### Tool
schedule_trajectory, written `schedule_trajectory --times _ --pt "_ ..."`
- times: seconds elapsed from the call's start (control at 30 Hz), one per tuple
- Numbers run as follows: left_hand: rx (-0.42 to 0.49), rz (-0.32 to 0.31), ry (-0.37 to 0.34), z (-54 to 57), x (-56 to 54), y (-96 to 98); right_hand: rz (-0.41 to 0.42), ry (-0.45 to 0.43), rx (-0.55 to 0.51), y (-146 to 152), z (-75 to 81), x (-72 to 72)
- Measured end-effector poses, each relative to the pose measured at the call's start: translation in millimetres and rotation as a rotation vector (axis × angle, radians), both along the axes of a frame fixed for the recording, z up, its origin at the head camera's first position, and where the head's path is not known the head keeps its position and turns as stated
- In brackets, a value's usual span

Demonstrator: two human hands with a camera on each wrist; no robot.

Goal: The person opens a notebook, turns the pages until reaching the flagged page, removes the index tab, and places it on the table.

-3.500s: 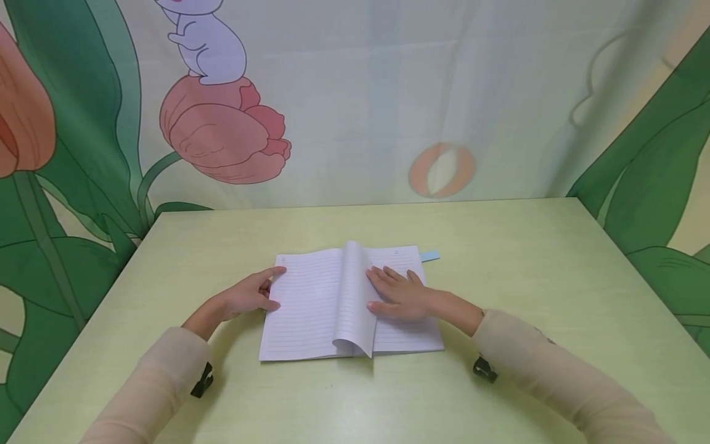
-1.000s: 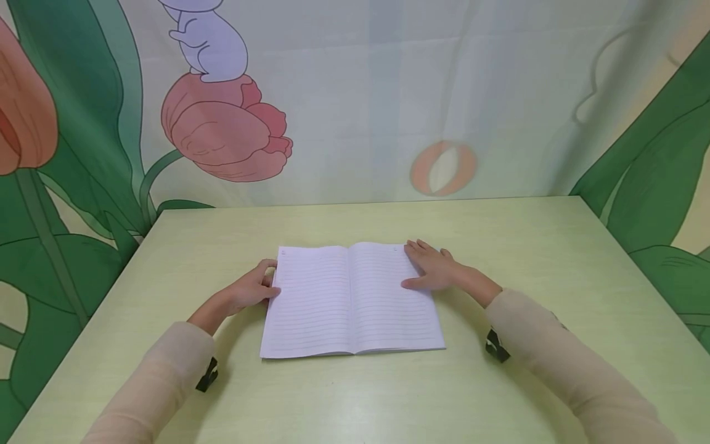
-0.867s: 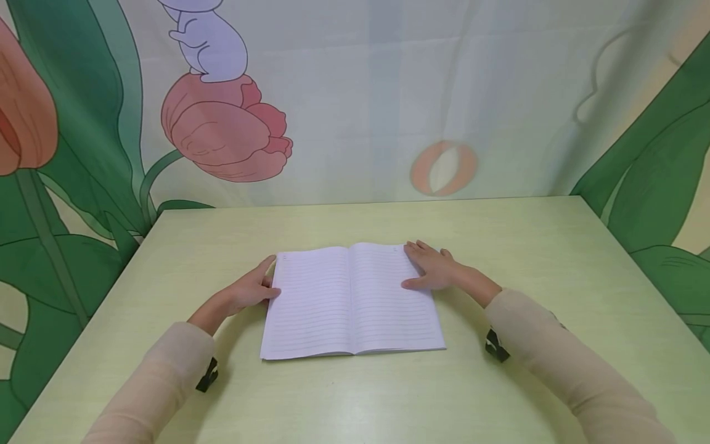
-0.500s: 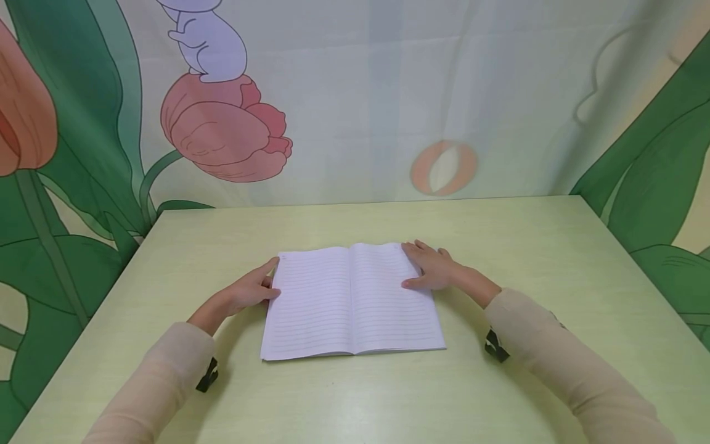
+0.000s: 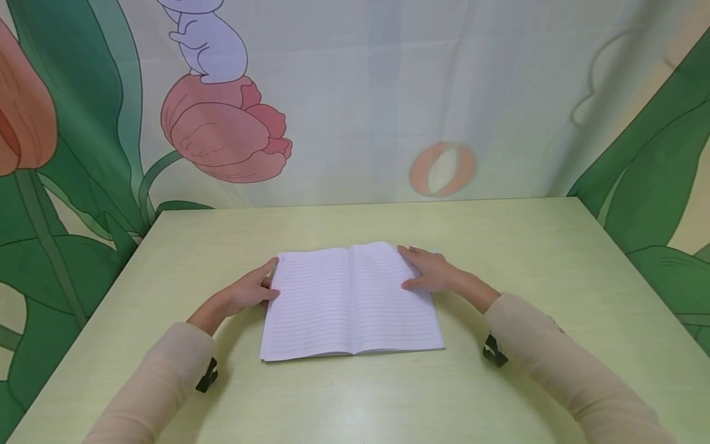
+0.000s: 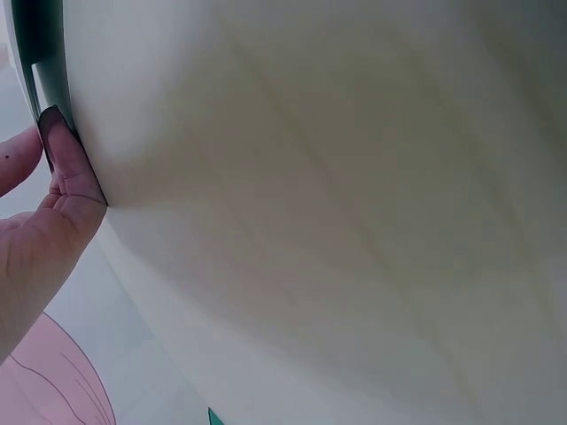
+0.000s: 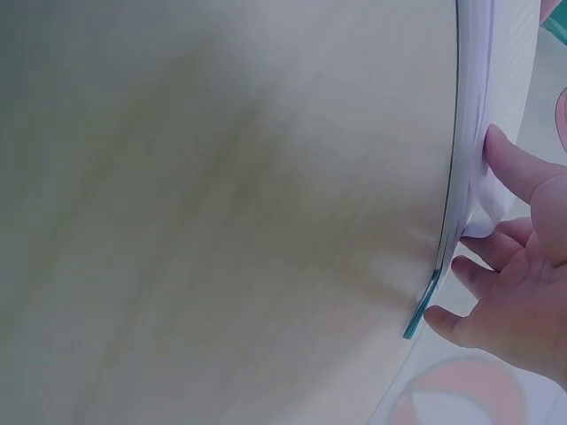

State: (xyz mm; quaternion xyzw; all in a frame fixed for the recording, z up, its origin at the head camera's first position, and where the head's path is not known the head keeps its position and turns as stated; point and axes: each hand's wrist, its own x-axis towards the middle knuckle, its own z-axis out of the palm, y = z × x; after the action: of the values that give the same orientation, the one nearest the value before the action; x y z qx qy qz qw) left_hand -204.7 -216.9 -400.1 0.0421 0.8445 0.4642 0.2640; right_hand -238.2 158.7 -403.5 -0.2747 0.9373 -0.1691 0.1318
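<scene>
An open lined notebook (image 5: 313, 308) lies on the table with its white pages facing up. At its left edge my left hand (image 5: 246, 290) holds the pages and cover, thumb on the page and fingers at the edge. In the left wrist view the left hand (image 6: 44, 239) has the thin notebook edge between thumb and finger. My right hand (image 5: 435, 271) is at the upper right corner. The right wrist view shows the right hand (image 7: 523, 257) pinching a curled page corner (image 7: 483, 217) between thumb and fingers. A blue-green tab (image 7: 421, 305) sticks out beside its fingertips.
The pale green-yellow table (image 5: 355, 401) extends around the notebook on all sides. Behind its far edge hangs a light curtain (image 5: 344, 123) printed with a rabbit, flowers and leaves. A black band piece (image 5: 207, 376) shows under the left sleeve, another (image 5: 493, 351) under the right.
Earlier a page stood rolled up mid-notebook under the flat right hand; it then lay flat. Now the right fingers have drawn inward and the right page's top corner bends up. The left hand stays at its edge.
</scene>
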Motion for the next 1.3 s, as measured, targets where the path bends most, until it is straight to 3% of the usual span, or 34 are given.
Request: schedule_trajectory --times 0.23,0.4,0.53,0.67,0.83,1.0,1.3 --pt "-0.008 -0.001 0.004 -0.4 -0.2 0.6 0.007 0.016 -0.149 -4.2 3.1 4.7" --pt "0.001 0.004 0.006 -1.4 0.0 0.7 -0.142 0.013 -0.311 -9.3 11.9 7.0" --pt "0.0 0.003 0.01 -1.9 0.1 0.4 -0.325 -0.122 -0.474 -10.8 17.8 6.5" --pt "0.002 0.0 0.014 -1.8 0.1 0.2 -0.455 -0.237 -0.614 -11.5 21.7 7.4" --pt "-0.001 -0.014 0.023 -1.3 0.1 0.6 -0.513 -0.309 -0.75 -18.6 24.7 11.7" --pt "-0.001 -0.018 0.023 -1.0 0.1 0.8 -0.572 -0.36 -0.812 -32.2 27.3 14.2" --pt "0.009 -0.013 0.018 -2.4 0.1 -1.7 -0.58 -0.502 -0.897 -60.0 25.0 14.0"
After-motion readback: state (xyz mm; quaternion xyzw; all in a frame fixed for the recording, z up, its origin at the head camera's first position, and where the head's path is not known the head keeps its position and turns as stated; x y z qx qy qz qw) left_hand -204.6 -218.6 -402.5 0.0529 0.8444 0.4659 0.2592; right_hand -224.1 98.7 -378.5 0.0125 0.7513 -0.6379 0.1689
